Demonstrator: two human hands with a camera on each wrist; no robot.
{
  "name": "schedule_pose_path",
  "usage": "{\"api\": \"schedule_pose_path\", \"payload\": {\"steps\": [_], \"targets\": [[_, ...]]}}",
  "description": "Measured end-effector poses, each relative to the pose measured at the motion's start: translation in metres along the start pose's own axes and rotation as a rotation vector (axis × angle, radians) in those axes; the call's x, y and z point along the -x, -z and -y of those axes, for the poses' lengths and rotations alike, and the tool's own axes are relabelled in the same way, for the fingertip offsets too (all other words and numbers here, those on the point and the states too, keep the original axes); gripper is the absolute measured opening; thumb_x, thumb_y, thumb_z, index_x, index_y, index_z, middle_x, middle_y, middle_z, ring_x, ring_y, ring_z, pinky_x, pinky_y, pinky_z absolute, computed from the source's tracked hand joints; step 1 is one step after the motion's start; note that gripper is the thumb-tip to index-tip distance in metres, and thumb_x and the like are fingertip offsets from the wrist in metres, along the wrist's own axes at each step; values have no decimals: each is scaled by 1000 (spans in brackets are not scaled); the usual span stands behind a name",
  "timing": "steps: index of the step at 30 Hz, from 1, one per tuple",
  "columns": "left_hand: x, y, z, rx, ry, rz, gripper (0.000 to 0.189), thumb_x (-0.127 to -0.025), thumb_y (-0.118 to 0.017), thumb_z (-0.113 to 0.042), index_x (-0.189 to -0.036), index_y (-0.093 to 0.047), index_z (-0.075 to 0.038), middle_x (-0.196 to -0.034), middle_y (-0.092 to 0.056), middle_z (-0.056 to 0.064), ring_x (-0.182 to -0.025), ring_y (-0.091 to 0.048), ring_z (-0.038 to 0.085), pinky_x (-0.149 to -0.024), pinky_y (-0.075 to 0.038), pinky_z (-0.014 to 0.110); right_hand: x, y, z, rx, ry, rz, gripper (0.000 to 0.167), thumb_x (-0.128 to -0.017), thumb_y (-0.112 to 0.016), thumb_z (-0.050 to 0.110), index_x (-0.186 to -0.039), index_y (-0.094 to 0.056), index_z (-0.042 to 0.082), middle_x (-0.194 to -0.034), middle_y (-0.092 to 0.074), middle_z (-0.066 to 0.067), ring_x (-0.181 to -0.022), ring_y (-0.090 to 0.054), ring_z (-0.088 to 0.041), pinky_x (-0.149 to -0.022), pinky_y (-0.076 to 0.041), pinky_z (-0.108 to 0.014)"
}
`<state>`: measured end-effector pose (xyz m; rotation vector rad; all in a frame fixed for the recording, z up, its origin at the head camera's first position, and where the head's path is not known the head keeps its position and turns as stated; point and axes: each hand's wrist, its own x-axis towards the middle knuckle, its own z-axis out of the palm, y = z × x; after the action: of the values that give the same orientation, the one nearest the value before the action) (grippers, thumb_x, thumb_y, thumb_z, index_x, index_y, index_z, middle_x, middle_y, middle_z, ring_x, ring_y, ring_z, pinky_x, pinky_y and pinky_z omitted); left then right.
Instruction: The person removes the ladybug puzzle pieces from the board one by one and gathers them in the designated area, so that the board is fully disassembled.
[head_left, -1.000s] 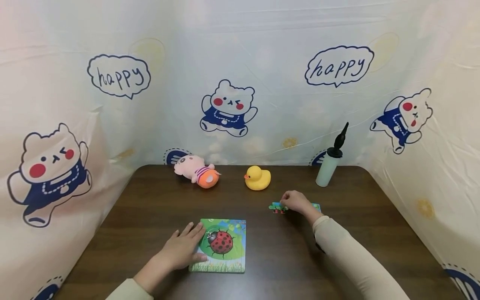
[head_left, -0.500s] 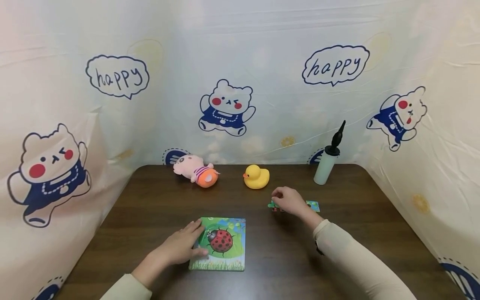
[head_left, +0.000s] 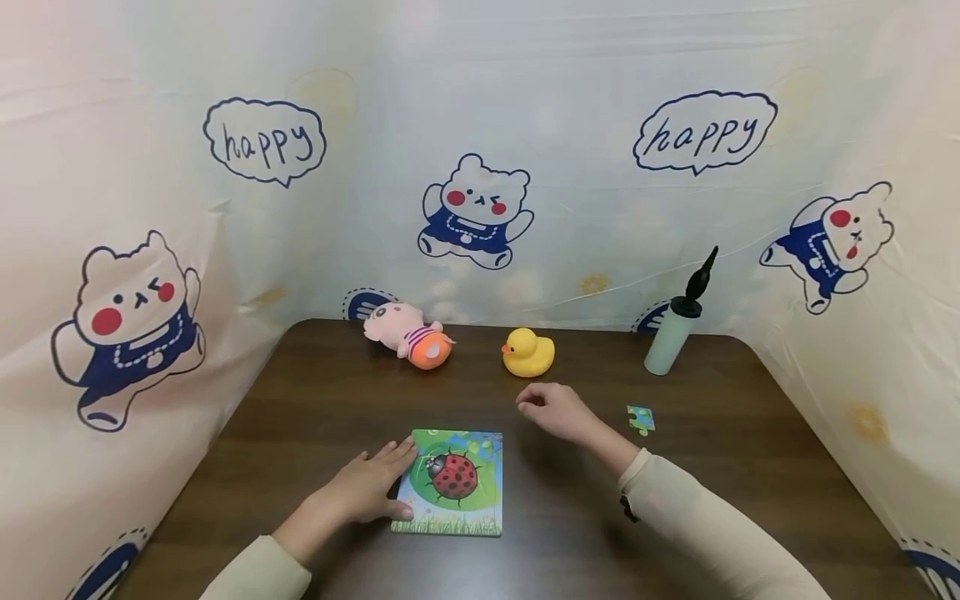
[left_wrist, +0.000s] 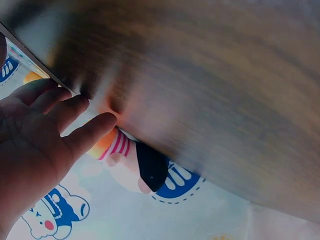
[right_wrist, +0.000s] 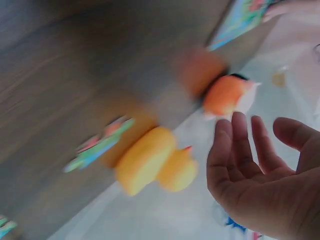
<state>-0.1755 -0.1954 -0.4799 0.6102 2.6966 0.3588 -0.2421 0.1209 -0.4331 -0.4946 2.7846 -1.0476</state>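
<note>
A square ladybug puzzle board (head_left: 454, 479) lies flat on the table, below the yellow duck in the head view. My left hand (head_left: 367, 485) rests along its left side, fingers stretched out and thumb over the lower left corner. Over the table in front of the duck is my right hand (head_left: 558, 412); its fingers bend loosely with nothing visible between them in the right wrist view. A jigsaw piece (head_left: 641, 419) lies to the right of that hand. Another green and red jigsaw piece (right_wrist: 100, 145) lies near the duck in the right wrist view; in the head view my right hand hides it.
Along the back of the brown table (head_left: 315, 400) are a pink plush toy (head_left: 408, 333) lying down, a yellow rubber duck (head_left: 528, 353) and a pale green hand pump (head_left: 671, 337) with a black nozzle. A printed cloth (head_left: 570, 125) hangs behind and at both sides.
My right hand has moved left, away from the jigsaw pieces, and the right-hand piece has come fully into view. The left hand stays on the board. The head view has shifted slightly.
</note>
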Motion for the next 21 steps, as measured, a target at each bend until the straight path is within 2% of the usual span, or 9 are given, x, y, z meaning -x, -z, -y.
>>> {"api": "schedule_pose_path", "payload": {"steps": [5, 9, 14, 16, 21], "targets": [[1, 4, 0, 7, 29, 13, 90, -73, -73, -51, -146, -37, -12, -155, -25, 6, -140, -25, 31, -104, -22, 64, 2, -13, 33, -41, 37, 162, 21, -93, -56, 26, -105, -69, 13, -98, -67, 2, -84, -58, -11, -74, -49, -32], [0, 4, 0, 6, 23, 8, 90, -72, -73, -51, -145, -38, -12, -154, -27, 6, -140, -26, 32, -103, -23, 64, 0, -29, 52, -72, 26, 304, 28, -94, -55, 28, -112, -67, 11, -106, -65, 1, -87, -61, -14, -74, -49, -33], [-5, 3, -2, -7, 0, -4, 91, -71, -73, -53, -144, -39, -11, -153, -28, 6, -139, -28, 33, -102, -26, 65, -3, -47, 60, -137, -12, 439, 29, -93, -56, 25, -116, -64, 8, -103, -64, -4, -72, -65, -26, -70, -53, -40], [-7, 2, -2, -3, -2, -2, 91, -71, -72, -54, -144, -39, -11, -153, -28, 7, -139, -28, 33, -101, -26, 65, -4, -52, 60, -138, -24, 469, 27, -93, -57, 24, -113, -64, 9, -99, -64, -5, -67, -63, -25, -68, -53, -43], [-8, 3, -2, 7, 4, 6, 92, -71, -73, -53, -145, -38, -11, -154, -28, 7, -139, -27, 34, -100, -26, 67, -4, -59, 60, -131, -64, 515, 21, -92, -58, 26, -107, -65, 13, -91, -65, -9, -61, -60, -22, -55, -48, -34]]}}
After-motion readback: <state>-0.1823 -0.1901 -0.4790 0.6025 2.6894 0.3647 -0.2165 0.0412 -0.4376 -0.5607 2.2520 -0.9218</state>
